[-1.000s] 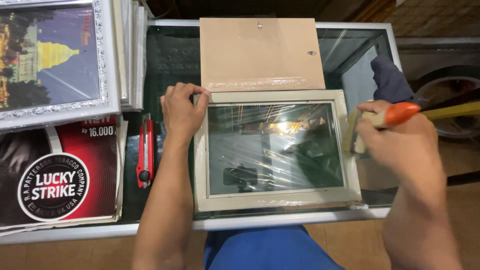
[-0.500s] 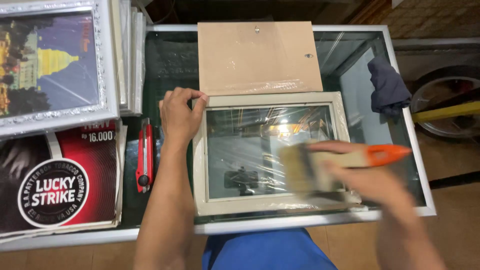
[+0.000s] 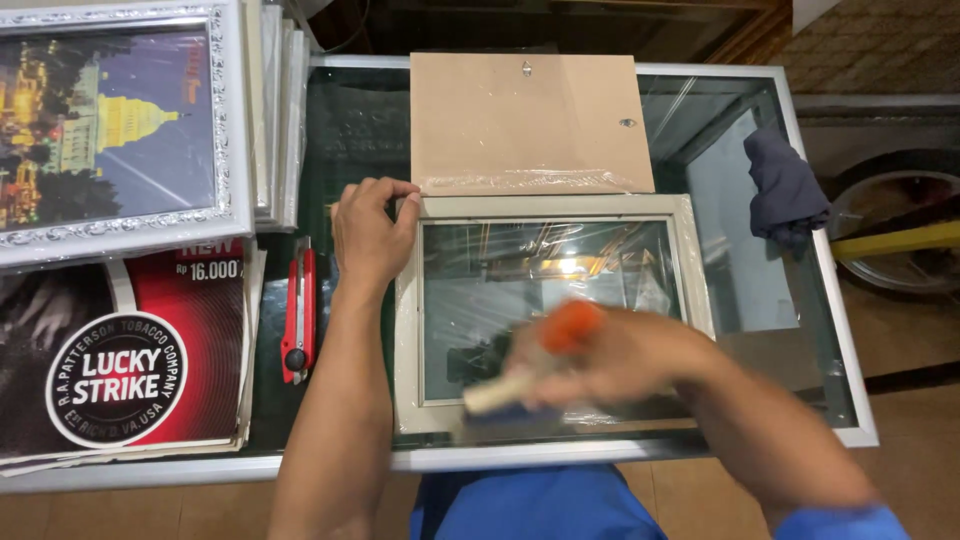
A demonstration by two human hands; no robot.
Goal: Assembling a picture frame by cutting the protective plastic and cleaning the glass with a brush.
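Observation:
A cream picture frame [image 3: 408, 330] with a glass pane lies flat on the glass table [image 3: 840, 330]. My left hand [image 3: 368, 236] presses on the frame's top left corner. My right hand [image 3: 610, 355] is blurred over the frame's lower middle and grips a paintbrush [image 3: 520, 380] with an orange handle; its bristles sit near the frame's bottom edge. A brown backing board [image 3: 530, 122] lies just beyond the frame.
A red utility knife [image 3: 298, 315] lies left of the frame. A silver-framed picture [image 3: 110, 130] and stacked frames sit at the far left, above a red and black poster [image 3: 120, 360]. A dark cloth [image 3: 785, 190] rests at the right edge.
My right hand has swept the brush from the frame's right side leftward across the glass to its lower middle. My left hand has stayed on the top left corner.

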